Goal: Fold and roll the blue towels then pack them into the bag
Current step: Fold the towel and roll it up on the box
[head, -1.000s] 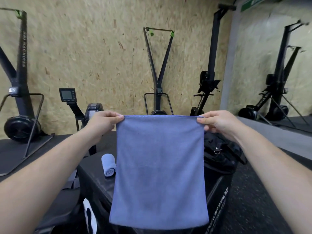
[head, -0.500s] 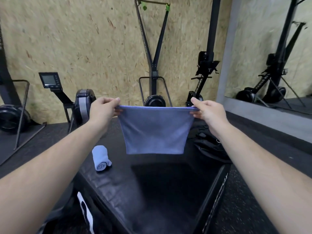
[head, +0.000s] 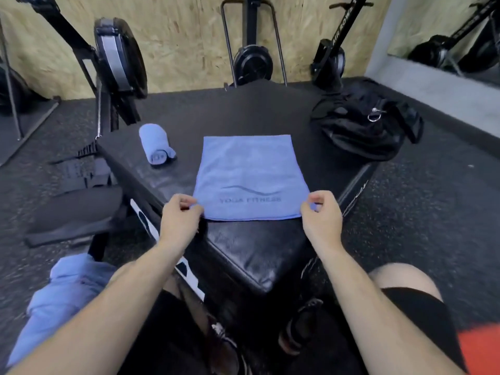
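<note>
Towel (head: 250,177) lies flat on the black box (head: 257,247) in the head view, print side up. I pinch its two near corners, left hand (head: 180,217) on the left one and right hand (head: 322,215) on the right, fingers curled on the cloth. Beyond my left hand a roll (head: 155,143) of blue towel sits on the box, apart from the flat one; the bag (head: 362,128) is at the box's far right edge, and a blue heap (head: 62,290) lies bunched by my left arm.

Black padded bench (head: 257,247), one corner pointing toward the viewer, top worn and glossy. Flat blue towel (head: 249,174) spread at centre, printed face up. Rolled blue towel (head: 155,143) lies to its left, not touching; black bag (head: 362,125) sits on the far right corner, apart from both.
</note>
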